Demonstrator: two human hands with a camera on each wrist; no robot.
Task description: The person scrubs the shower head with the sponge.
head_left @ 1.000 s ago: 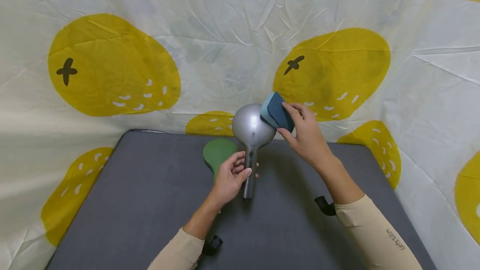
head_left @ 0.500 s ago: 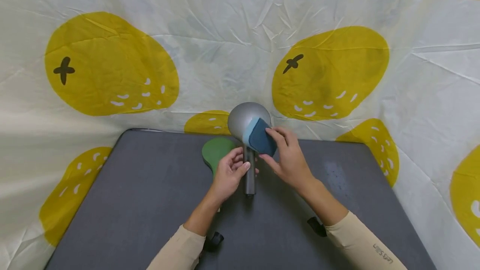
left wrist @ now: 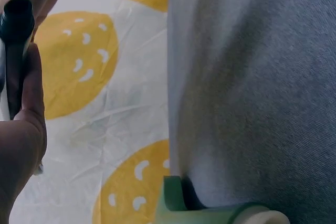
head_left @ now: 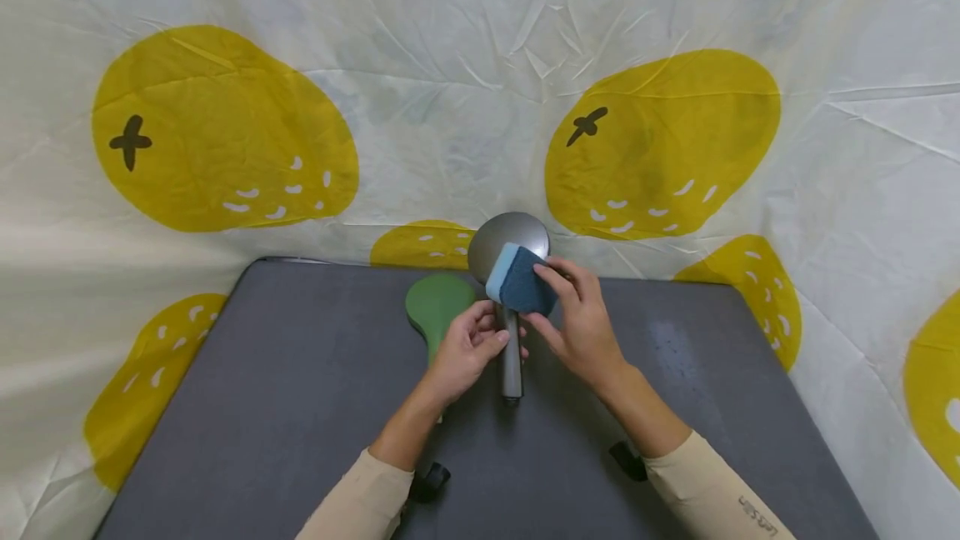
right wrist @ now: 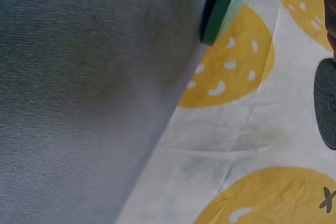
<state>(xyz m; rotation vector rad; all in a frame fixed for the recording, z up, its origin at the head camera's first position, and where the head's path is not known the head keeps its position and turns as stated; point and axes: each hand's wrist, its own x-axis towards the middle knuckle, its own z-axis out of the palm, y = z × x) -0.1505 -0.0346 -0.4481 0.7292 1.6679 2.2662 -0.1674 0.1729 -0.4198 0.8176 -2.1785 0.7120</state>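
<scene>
A silver handheld shower head (head_left: pixel 491 242) stands tilted up in my left hand (head_left: pixel 461 357), whose fingers and thumb hold its handle (head_left: pixel 512 369). The open lower end of the handle shows at the upper left of the left wrist view. My right hand (head_left: pixel 581 323) pinches a two-tone blue sponge (head_left: pixel 528 283) between thumb and fingers. The sponge covers the neck and lower part of the round head from view, apparently touching it. At the right wrist view's edge, the shower head's dark, dotted face (right wrist: pixel 326 103) is partly visible.
A green object (head_left: pixel 437 307) with a round head and a narrow handle lies on the dark grey table (head_left: pixel 315 373), left of the shower head. A few wet-looking marks (head_left: pixel 671 348) show on the tabletop at right. Behind hangs a white curtain (head_left: pixel 450 107) with yellow fruit prints.
My right hand has brought the sponge down and left from the head's right side to its neck. The shower head has turned slightly and shifted a little right.
</scene>
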